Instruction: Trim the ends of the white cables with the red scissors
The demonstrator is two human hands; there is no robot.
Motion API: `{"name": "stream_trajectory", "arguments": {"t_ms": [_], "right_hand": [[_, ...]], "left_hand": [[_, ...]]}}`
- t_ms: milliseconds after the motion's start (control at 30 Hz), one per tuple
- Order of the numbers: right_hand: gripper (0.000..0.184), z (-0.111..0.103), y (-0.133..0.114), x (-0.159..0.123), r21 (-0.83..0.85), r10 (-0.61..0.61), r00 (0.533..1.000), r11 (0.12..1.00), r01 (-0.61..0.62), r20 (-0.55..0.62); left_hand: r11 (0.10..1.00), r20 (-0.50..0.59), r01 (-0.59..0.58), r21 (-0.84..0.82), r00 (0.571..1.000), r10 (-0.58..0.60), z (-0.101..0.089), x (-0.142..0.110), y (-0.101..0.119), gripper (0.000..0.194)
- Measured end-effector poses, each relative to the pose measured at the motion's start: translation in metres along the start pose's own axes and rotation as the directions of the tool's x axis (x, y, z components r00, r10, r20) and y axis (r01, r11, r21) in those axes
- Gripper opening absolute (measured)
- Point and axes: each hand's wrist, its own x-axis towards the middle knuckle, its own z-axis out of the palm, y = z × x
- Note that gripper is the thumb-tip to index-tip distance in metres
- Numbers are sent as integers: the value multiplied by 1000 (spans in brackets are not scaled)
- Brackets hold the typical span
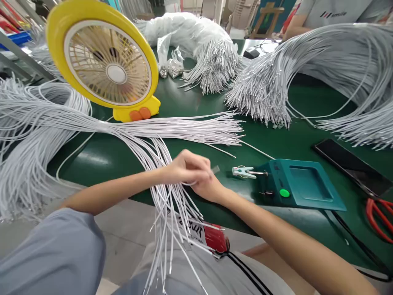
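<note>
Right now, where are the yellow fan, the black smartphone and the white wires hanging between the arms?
Yellow fan (116, 74): head view, central hub.
Black smartphone (352, 167): head view, screen.
White wires (164, 199): head view, hanging part.

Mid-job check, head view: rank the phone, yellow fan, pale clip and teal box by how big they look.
1. Yellow fan, clearly largest
2. Teal box
3. Phone, slimmer than the box, though their lengths look close
4. Pale clip, clearly smallest
</note>
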Motion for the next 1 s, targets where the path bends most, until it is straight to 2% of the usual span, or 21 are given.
{"name": "stream_trajectory", "arguments": {"t_ms": [67, 133, 200, 300, 433, 867, 933, 1000], "right_hand": [[21, 2, 1, -1, -6, -2, 1000, 1000, 2, 3], [23, 3, 1, -2, 6, 12, 999, 1000, -12, 48], [22, 3, 1, -2, 4, 26, 998, 1000, -26, 56], [21, 3, 1, -2, 6, 23, 998, 1000, -24, 64], [24, 3, 1, -3, -6, -8, 998, 1000, 8, 62], [24, 2, 0, -4, -24, -37, 997, 999, 39, 75], [22, 3, -1, -5, -20, -42, 998, 999, 42, 42], [20, 2, -3, -6, -4, -29, 996, 1000, 28, -88]], "left_hand": [[993, -231, 2, -121, 972, -31, -19, 6, -14, 21], [972, -306, 30, -232, 947, -102, -30, 8, -27, 21], [954, -289, 68, -293, 944, -156, -32, 8, -35, 20], [952, -255, 84, -295, 953, -163, -30, 6, -40, 21], [945, -190, 95, -313, 969, -160, -29, 6, -39, 24], [909, -77, 102, -403, 986, -145, -30, 6, -39, 19], [906, -77, 105, -410, 986, -149, -31, 7, -38, 21], [901, -112, 97, -423, 981, -158, -32, 8, -37, 23]]}}
